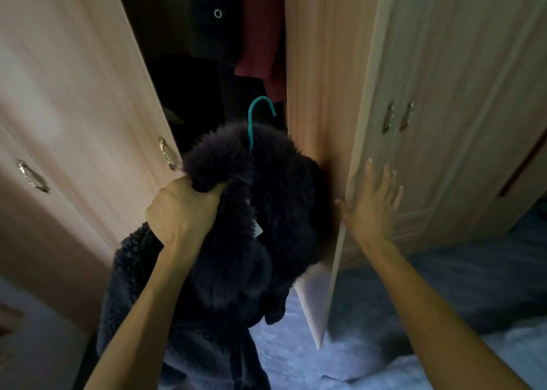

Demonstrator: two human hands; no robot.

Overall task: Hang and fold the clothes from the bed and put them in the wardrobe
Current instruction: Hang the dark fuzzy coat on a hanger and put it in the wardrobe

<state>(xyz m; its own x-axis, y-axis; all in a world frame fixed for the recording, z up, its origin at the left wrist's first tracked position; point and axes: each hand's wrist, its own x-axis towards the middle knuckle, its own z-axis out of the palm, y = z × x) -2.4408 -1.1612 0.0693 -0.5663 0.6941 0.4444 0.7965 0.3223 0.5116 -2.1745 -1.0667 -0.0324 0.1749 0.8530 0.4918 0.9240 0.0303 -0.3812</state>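
A dark fluffy coat (260, 212) with a fur collar hangs on a teal hanger (256, 117) whose hook points up in front of the open wardrobe. My left hand (183, 212) grips the coat at the collar and holds it up. My right hand (373, 203) lies flat with straight fingers against the edge of the open right wardrobe door (334, 123). The lower coat hangs down past my left forearm.
Inside the wardrobe (207, 78) hang dark clothes and a maroon garment (260, 34). The left door (77, 93) stands open. Closed wardrobe doors with metal handles (396, 117) are at the right. A blue-grey blanket on the bed (414, 315) lies below right.
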